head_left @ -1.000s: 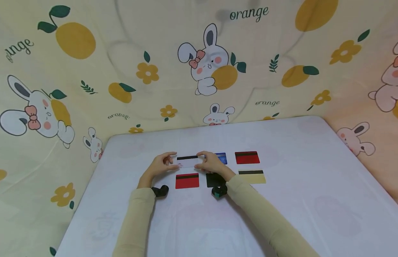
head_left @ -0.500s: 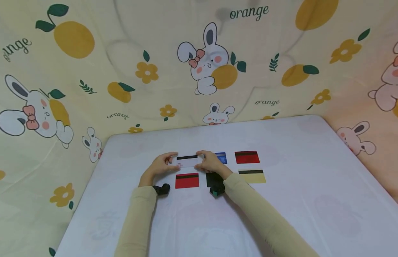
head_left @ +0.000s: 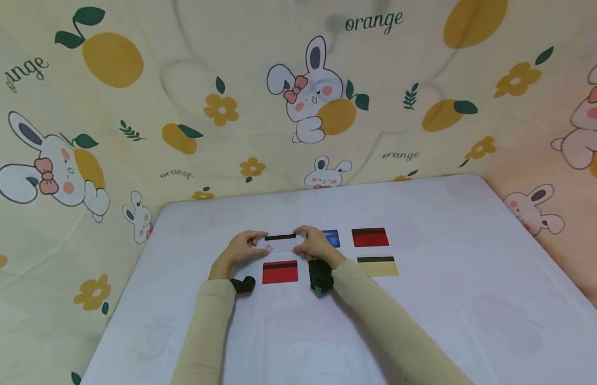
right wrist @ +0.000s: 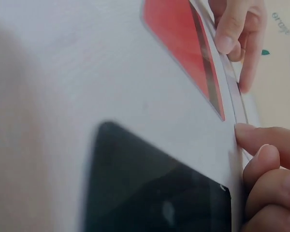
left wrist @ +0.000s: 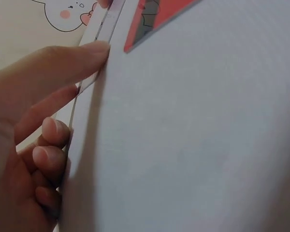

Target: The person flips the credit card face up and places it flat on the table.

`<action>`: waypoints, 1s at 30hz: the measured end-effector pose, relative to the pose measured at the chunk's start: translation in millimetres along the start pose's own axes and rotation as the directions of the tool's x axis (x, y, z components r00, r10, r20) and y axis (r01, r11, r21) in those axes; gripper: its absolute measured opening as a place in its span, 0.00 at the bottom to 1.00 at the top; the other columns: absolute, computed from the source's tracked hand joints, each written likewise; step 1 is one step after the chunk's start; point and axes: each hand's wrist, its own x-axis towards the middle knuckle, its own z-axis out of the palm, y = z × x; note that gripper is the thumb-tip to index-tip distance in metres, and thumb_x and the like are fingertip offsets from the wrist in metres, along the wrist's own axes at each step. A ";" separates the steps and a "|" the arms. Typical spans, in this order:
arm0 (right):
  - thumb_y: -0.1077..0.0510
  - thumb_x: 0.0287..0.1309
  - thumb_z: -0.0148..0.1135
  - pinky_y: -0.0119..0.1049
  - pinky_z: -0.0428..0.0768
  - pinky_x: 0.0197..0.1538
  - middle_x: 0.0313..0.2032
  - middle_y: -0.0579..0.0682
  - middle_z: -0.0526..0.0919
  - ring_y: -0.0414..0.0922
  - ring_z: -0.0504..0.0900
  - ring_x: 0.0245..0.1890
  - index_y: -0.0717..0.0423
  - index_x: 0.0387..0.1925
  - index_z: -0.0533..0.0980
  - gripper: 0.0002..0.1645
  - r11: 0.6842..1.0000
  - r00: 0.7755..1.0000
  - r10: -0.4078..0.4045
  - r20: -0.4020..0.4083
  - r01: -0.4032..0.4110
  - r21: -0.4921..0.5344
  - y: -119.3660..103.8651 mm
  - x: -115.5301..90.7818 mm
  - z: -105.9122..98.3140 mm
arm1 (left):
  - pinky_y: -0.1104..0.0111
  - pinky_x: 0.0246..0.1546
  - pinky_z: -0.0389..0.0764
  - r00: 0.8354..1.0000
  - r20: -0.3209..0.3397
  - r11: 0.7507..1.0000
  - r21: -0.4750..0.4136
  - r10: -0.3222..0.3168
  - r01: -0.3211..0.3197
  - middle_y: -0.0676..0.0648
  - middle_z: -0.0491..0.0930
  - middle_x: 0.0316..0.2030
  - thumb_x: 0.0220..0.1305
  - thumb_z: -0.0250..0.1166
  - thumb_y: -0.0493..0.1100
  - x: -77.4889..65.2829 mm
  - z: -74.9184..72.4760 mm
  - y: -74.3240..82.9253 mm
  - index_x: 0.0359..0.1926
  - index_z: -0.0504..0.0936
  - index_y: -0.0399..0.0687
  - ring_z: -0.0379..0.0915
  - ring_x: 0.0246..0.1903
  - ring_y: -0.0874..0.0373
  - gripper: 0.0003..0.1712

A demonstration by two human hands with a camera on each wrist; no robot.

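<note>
Both hands hold a white card (head_left: pixel 281 244) with a black stripe, one at each short end, in the back row on the table. My left hand (head_left: pixel 240 249) has thumb and forefinger at the card's left corners; the other fingers curl in behind, as the left wrist view shows. At the opposite end, the thumb and forefinger of my right hand (head_left: pixel 315 244) grip the right corners. Seen edge-on in the right wrist view, the white card (right wrist: pixel 237 99) lies close to the tabletop. Below it lies a red card (head_left: pixel 280 272) with a dark stripe.
A black card (head_left: pixel 315 263) lies partly under the right wrist's camera in the head view. The right hand partly covers a blue card (head_left: pixel 333 238). Farther right are a second red card (head_left: pixel 370 238) and a gold card (head_left: pixel 377 268). A printed cloth (head_left: pixel 260 64) hangs behind the table.
My right wrist and forearm have shifted slightly left. Both hands keep their hold on the white card, which stays in nearly the same place.
</note>
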 end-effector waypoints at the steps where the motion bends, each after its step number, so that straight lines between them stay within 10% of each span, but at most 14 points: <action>1: 0.61 0.52 0.69 0.27 0.66 0.14 0.11 0.46 0.73 0.38 0.65 0.09 0.50 0.61 0.70 0.34 1.000 1.000 0.006 0.001 -0.006 0.002 -1.0 0.3 0.7 | 0.68 0.37 0.63 1.000 0.001 1.000 -0.002 -0.009 0.009 0.50 0.65 0.29 0.53 0.73 0.47 -0.5 -0.4 0.1 0.59 0.78 0.47 0.62 0.36 0.59 0.31; 30: 0.61 0.52 0.70 0.27 0.67 0.16 0.15 0.46 0.72 0.40 0.68 0.10 0.48 0.56 0.71 0.29 0.984 0.996 -0.063 -0.060 0.052 -0.171 -8.8 -4.1 5.0 | 0.70 0.33 0.64 0.998 -0.070 0.999 -0.050 -0.001 -0.002 0.46 0.75 0.40 0.51 0.73 0.44 -9.7 5.8 4.3 0.59 0.76 0.45 0.62 0.32 0.59 0.32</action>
